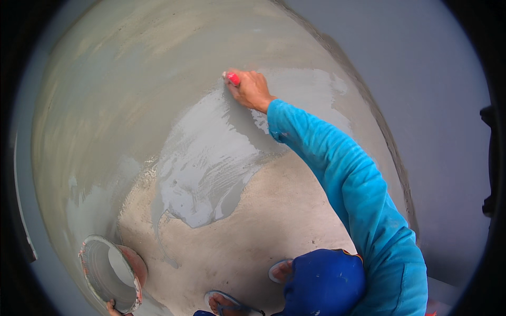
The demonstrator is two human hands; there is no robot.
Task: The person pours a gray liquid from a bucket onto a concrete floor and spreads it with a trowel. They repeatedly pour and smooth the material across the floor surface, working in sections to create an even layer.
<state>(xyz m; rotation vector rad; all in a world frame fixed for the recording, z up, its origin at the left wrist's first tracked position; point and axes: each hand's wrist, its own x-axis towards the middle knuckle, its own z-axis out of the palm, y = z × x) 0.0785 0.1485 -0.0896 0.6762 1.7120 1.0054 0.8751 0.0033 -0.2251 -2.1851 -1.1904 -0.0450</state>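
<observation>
My right hand (252, 90) is closed around a tool with a red handle (233, 78). Whatever lies at the working end is hidden beneath the hand. The tool is low over a glossy patch of wet grey coating (203, 163) spread on the floor. At the lower left, a round reddish bucket (138, 266), smeared with grey, is tilted with its mouth facing up and toward me. Pale grey liquid shows inside it. Only the fingers of my left hand (113, 309) are visible, gripping the bucket's near rim.
Bare beige floor (284, 203) lies between the wet patch and my sandalled feet (224, 304). My blue-clad knee (326, 282) is bent at the lower right. A rough dark seam (369, 97) runs where the floor meets a grey wall (421, 79).
</observation>
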